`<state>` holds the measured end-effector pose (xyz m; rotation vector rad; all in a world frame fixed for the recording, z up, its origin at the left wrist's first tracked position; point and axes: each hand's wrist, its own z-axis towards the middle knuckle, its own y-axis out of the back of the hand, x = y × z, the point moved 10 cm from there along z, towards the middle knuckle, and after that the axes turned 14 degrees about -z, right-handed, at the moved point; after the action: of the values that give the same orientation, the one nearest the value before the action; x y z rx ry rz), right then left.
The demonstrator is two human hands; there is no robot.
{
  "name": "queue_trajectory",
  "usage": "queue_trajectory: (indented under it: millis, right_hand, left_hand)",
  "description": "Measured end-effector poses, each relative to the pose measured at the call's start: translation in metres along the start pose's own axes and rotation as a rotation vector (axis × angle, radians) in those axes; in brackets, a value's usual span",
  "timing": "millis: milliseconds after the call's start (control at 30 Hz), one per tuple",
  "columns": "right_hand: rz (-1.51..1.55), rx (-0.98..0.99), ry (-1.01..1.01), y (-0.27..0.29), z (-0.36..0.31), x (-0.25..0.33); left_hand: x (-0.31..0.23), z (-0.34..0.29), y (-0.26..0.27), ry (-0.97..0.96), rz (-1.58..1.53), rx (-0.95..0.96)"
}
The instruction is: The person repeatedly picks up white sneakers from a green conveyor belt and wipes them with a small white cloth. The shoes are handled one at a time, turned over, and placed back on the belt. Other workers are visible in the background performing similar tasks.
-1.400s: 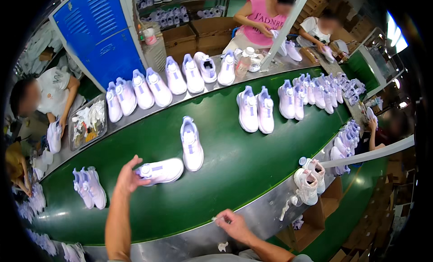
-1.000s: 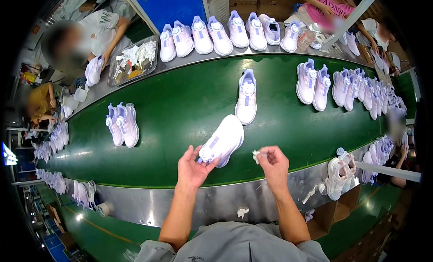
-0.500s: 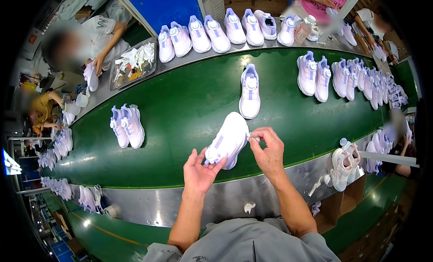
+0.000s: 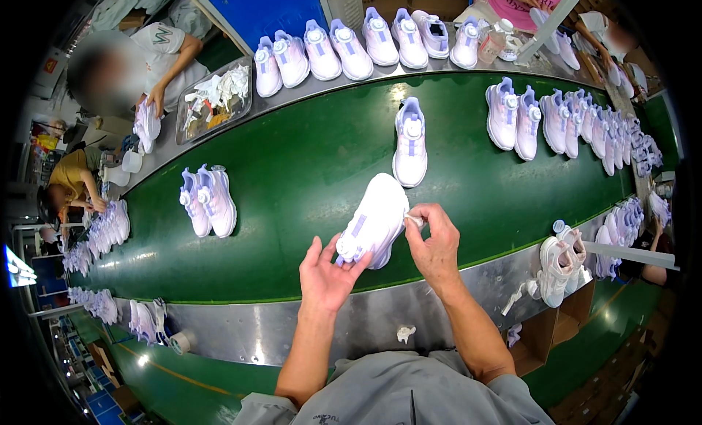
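A white-and-lilac sneaker (image 4: 376,213) is held tilted above the green belt, its toe pointing away from me. My left hand (image 4: 325,277) supports it from the heel end, palm up, with the thumb by the round lilac dial. Pinched between thumb and fingers of my right hand (image 4: 436,244) is a small white wad (image 4: 417,221), cloth or tissue, against the right side edge of the sole near the toe. Just beyond the held shoe, a matching single sneaker (image 4: 410,149) stands on the belt.
A sneaker pair (image 4: 209,202) stands on the green belt (image 4: 307,162) at left; more pairs (image 4: 512,122) line its right. A row of sneakers (image 4: 353,51) and a scrap-filled tray (image 4: 241,115) sit on the far ledge. Near me, another shoe pair (image 4: 557,271) rests on the metal edge. Co-workers surround the line.
My hands keep their grip, the white wad still at the sole's edge. The view has shifted slightly. At far left, a person in yellow now reaches toward the shoes there.
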<state>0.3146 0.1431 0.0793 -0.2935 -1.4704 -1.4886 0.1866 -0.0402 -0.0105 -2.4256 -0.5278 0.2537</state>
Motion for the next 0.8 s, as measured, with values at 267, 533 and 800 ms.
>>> queue_trajectory:
  millis: [267, 533, 800]
  right_hand:
    - [-0.020, 0.024, 0.076, -0.009, -0.017, 0.007]
    - [-0.025, 0.069, 0.124, -0.027, -0.049, 0.018]
    - [-0.100, 0.099, 0.199, -0.048, -0.086, 0.008]
  left_hand:
    - [0.006, 0.005, -0.006, 0.010, -0.080, -0.002]
    - [0.011, 0.009, -0.009, 0.035, -0.158, 0.012]
    - [0.010, 0.012, -0.010, 0.001, -0.274, -0.002]
